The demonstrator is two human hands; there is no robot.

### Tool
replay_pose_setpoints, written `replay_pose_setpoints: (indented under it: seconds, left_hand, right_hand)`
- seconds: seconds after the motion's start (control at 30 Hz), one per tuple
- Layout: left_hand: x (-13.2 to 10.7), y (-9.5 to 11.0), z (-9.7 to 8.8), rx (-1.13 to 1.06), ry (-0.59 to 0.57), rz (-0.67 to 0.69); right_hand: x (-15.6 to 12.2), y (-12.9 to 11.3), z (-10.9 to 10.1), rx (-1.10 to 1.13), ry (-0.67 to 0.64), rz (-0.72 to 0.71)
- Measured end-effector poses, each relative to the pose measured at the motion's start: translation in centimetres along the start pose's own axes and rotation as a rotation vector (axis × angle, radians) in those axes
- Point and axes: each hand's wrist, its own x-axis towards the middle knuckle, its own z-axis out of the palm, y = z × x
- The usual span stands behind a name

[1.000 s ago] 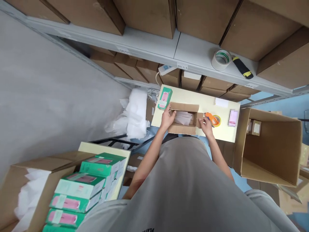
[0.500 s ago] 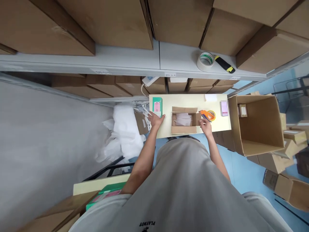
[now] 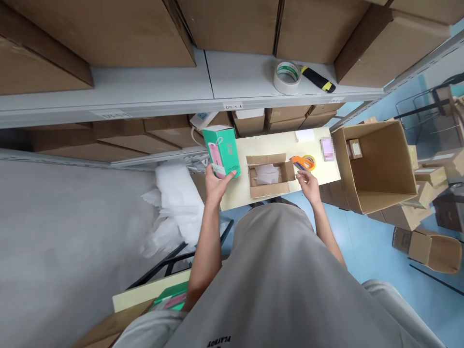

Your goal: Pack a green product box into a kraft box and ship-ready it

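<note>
My left hand (image 3: 217, 183) grips the lower end of a green box (image 3: 229, 150) with a pink picture on it, raised and tilted above the left part of the table (image 3: 239, 193). To its right lies an open cardboard carton (image 3: 266, 192), its flaps folded out, with translucent white wrapping (image 3: 267, 174) inside. My right hand (image 3: 308, 186) is just beyond the carton's right flap, fingers half curled and apart, holding nothing that I can see. Close above that hand is an orange tape dispenser (image 3: 304, 162) with a yellow roll.
A large open carton (image 3: 384, 164) stands right of the table. A pink phone-like item (image 3: 327, 149) and a white paper (image 3: 305, 135) lie on the tabletop. The shelf above holds a tape roll (image 3: 287, 77) and a black-yellow cutter (image 3: 318, 79). White foam wrap (image 3: 181, 203) is at left.
My left hand has taken hold of the green box and lifted it off the table. My right hand has come off the carton's right flap. The view has shifted.
</note>
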Motion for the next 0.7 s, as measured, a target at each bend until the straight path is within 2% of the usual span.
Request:
replay_pose_setpoints:
  seconds: [0.07, 0.13, 0.2, 0.27, 0.33, 0.47, 0.7]
  left_hand:
    - [-1.6, 2.7, -1.0, -0.024, -0.108, 0.156]
    - [-2.9, 5.5, -1.0, -0.026, -0.223, 0.275]
    - [-3.7, 7.7, -0.1, 0.024, -0.309, 0.381]
    - [-4.1, 8.8, 1.4, 0.088, -0.387, 0.465]
    - [-4.2, 8.8, 3.0, 0.138, -0.45, 0.5]
    - [-3.7, 7.0, 5.1, 0.211, -0.501, 0.468]
    - [-3.2, 5.0, 5.8, 0.346, -0.46, 0.444]
  right_hand:
    - [0.0, -2.0, -0.3, 0.004, -0.063, -0.048]
    - [0.2, -3.8, -0.4, 0.016, -0.14, -0.092]
    - [0.7, -5.0, -0.4, 0.02, -0.214, -0.142]
    - [1.3, -5.3, -0.3, -0.018, -0.264, -0.186]
    - [2.1, -4.8, -0.1, -0.082, -0.294, -0.204]
    - [3.6, -1.9, 0.7, -0.14, -0.348, -0.156]
    - [5.7, 2.2, 2.8, -0.213, -0.456, -0.208]
